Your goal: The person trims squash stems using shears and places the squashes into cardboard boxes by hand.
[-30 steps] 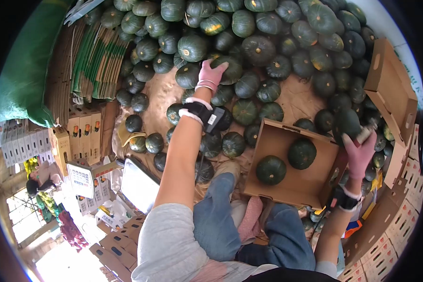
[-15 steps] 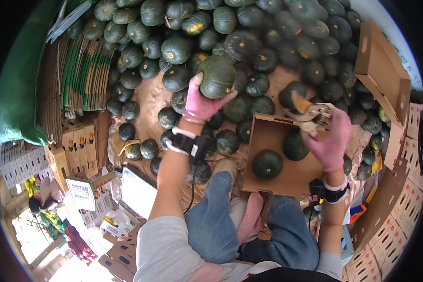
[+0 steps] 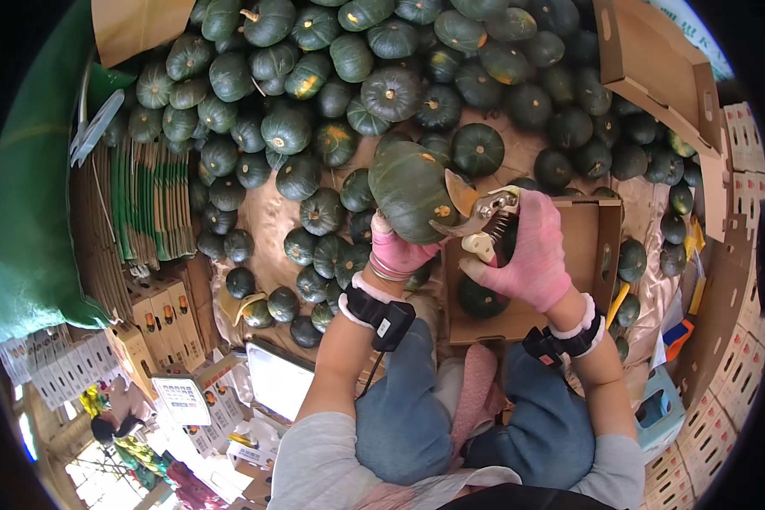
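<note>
My left hand point(image 3: 398, 255), in a pink glove, supports a dark green pumpkin point(image 3: 404, 187) from below, its stem spot turned to the right. My gloved right hand point(image 3: 533, 255) is wrapped round pruning shears point(image 3: 495, 204) with pale handles. The blades are spread apart at the pumpkin's right side, close to the stem spot; whether they touch it I cannot tell. Under the right hand stands an open cardboard box point(image 3: 561, 297). Inside it a pumpkin point(image 3: 478, 299) shows, partly covered by the hand.
A large pile of green pumpkins point(image 3: 391, 92) spreads across the back. Folded cardboard point(image 3: 149, 204) is stacked at the left beside a green sack point(image 3: 34, 187). Another open box point(image 3: 654, 68) lies back right. Stacked cartons point(image 3: 722, 382) line the right edge; a bright tablet-like panel point(image 3: 279, 380) is front left.
The pumpkin and the shears have come together: my right hand moved left, bringing the blades to the pumpkin. The pumpkin has turned so its stem spot faces the shears. The camera view has shifted.
</note>
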Available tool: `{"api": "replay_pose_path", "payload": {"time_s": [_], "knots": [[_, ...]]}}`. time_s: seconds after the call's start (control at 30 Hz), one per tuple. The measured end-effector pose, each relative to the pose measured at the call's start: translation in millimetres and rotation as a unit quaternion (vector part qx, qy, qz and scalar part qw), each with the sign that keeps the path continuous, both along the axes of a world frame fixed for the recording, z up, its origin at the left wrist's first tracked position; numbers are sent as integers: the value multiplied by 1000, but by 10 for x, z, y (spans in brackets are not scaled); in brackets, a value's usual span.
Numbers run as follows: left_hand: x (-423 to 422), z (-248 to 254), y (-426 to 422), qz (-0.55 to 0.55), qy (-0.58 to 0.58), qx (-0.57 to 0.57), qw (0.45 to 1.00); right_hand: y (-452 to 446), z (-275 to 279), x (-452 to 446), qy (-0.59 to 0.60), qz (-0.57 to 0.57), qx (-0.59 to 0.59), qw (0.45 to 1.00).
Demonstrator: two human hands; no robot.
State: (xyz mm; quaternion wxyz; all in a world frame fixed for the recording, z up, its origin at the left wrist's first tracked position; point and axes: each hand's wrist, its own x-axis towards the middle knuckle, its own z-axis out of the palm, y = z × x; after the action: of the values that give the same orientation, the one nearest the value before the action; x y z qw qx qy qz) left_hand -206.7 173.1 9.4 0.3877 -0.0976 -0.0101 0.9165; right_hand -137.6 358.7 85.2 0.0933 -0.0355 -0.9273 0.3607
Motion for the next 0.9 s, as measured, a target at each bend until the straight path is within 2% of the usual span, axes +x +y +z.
{"api": "replay_pose_path", "payload": {"time_s": [0.1,0.27,0.37,0.47,0.5,0.6,0.7,0.8,0.9], "knots": [[-11,18,38,11,35,-23,999,47,37,10,31,-1,74,997],[1,-27,-33,-9,152,-81,985,98,80,-5,13,4,99,995],[4,-63,-108,-9,83,-141,986,121,53,-71,-46,18,87,995],[-94,-77,-57,58,43,-141,987,173,19,-281,-102,22,81,991],[-159,87,9,69,109,-223,966,192,-35,-364,-115,20,77,990],[-201,91,25,100,34,-193,976,212,-88,-498,-98,9,69,993],[-199,112,23,89,61,-197,974,223,-27,-492,-96,16,40,994],[-185,63,3,71,74,-187,977,173,-13,-466,-154,43,-13,987],[-162,37,-18,56,78,-175,980,163,-16,-445,-169,56,3,984]]}}
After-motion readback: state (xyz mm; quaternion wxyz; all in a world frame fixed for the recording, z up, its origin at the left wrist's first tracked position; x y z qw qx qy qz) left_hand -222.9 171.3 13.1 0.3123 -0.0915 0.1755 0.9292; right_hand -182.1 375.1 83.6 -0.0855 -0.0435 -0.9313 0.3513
